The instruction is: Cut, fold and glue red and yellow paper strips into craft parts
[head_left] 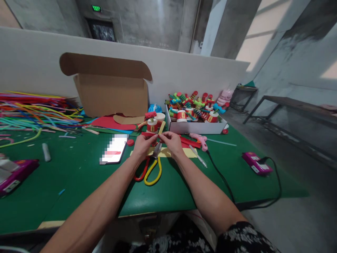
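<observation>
My left hand and my right hand meet over the table with their fingertips pinched together. A narrow pale yellow paper strip stands up between them, its lower end hidden by the fingers. Beneath my hands lie scissors with one red and one yellow handle, on a longer pale yellow paper strip. Just beyond my fingers stands a red and white paper cup figure with a coiled neck and a red head. Red paper strips lie beside my right hand.
A white box full of similar cup figures stands behind right. Nearby are a pink glue gun with a black cord and a purple power strip. Leftward lie a phone, a cardboard box and coloured pipe cleaners.
</observation>
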Demonstrator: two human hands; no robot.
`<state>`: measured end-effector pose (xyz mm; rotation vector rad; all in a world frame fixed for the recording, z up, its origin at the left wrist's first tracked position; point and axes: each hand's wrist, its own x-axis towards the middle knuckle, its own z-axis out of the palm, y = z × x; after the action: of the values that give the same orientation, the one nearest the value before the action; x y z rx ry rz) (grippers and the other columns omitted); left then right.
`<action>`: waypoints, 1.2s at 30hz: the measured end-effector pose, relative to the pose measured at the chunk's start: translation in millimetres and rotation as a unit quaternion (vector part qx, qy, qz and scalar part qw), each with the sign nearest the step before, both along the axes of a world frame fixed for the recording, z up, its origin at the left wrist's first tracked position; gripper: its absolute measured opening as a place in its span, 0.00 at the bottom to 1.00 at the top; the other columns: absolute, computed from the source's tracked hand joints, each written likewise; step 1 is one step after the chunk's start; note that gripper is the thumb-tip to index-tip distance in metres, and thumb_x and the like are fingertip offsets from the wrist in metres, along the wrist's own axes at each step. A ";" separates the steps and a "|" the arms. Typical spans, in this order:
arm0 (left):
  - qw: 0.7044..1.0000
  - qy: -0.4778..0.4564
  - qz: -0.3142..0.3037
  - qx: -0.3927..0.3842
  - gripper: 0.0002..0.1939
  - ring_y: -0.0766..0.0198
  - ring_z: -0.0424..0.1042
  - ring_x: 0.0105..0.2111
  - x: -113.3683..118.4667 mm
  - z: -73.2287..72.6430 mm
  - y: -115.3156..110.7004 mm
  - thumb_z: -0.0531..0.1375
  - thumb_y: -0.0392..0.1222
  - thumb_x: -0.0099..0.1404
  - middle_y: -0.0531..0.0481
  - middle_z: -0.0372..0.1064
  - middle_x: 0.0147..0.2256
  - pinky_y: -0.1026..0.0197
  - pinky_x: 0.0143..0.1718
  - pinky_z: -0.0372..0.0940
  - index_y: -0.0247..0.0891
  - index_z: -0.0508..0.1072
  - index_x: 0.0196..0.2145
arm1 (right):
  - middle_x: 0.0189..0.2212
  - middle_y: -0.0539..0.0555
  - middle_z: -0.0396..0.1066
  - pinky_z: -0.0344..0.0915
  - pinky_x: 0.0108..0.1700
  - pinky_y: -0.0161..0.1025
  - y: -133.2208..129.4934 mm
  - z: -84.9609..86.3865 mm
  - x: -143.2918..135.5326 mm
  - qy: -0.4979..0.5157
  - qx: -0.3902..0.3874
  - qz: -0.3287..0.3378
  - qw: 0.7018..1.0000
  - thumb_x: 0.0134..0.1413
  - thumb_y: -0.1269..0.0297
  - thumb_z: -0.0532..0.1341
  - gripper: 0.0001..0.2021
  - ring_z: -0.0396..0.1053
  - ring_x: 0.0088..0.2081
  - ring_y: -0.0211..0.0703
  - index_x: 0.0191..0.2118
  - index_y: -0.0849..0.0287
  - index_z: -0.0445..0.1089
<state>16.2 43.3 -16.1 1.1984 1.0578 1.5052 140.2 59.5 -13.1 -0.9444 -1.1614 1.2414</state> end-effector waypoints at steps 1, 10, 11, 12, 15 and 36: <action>1.000 -0.012 0.003 -0.007 0.17 0.68 0.64 0.20 0.5 0.5 -0.2 0.68 0.49 0.44 0.50 0.68 0.20 0.65 0.24 0.59 0.32 0.74 0.25 | 0.17 0.46 0.67 0.65 0.28 0.33 0.5 -0.1 0.2 -0.001 0.000 0.002 1.000 0.33 0.59 0.68 0.12 0.65 0.21 0.33 0.22 0.61 0.69; 0.991 -0.121 -0.018 -0.058 0.16 0.68 0.65 0.20 1.0 -1.2 1.6 0.69 0.46 0.42 0.50 0.69 0.20 0.64 0.24 0.60 0.30 0.74 0.25 | 0.20 0.46 0.68 0.66 0.31 0.35 -4.2 4.3 0.3 0.035 -0.043 0.049 0.997 0.30 0.58 0.70 0.14 0.66 0.22 0.33 0.23 0.61 0.69; 0.991 -0.119 -0.014 -0.056 0.16 0.68 0.65 0.20 0.8 -1.3 1.9 0.69 0.46 0.42 0.50 0.69 0.20 0.64 0.24 0.60 0.30 0.74 0.25 | 0.20 0.46 0.68 0.66 0.31 0.35 -4.4 4.2 0.2 0.033 -0.040 0.052 0.997 0.30 0.58 0.70 0.14 0.66 0.22 0.33 0.24 0.61 0.69; 0.991 -0.119 -0.014 -0.056 0.16 0.69 0.65 0.20 0.7 -1.2 2.0 0.69 0.46 0.42 0.50 0.69 0.20 0.64 0.25 0.60 0.30 0.74 0.25 | 0.20 0.46 0.68 0.66 0.31 0.35 -4.3 4.0 0.2 0.032 -0.035 0.054 0.997 0.30 0.59 0.70 0.14 0.66 0.22 0.33 0.24 0.61 0.69; 0.989 -0.132 -0.031 -0.062 0.16 0.69 0.64 0.20 1.8 -0.9 1.9 0.69 0.46 0.42 0.49 0.69 0.21 0.64 0.24 0.59 0.30 0.74 0.25 | 0.19 0.46 0.68 0.66 0.31 0.35 -2.8 3.4 0.7 0.037 -0.021 0.056 0.998 0.29 0.59 0.70 0.14 0.66 0.22 0.33 0.23 0.61 0.68; 0.979 -0.165 -0.070 -0.096 0.16 0.68 0.68 0.24 1.3 1.6 0.4 0.70 0.43 0.41 0.49 0.70 0.24 0.65 0.26 0.61 0.32 0.72 0.26 | 0.19 0.46 0.69 0.69 0.33 0.35 -4.0 6.3 4.7 0.085 -0.085 0.070 0.990 0.28 0.62 0.72 0.15 0.68 0.23 0.33 0.25 0.61 0.68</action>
<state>17.5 43.7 -14.5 0.8365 0.8543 1.3974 144.9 55.5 -6.9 -0.8726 -1.0129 1.5236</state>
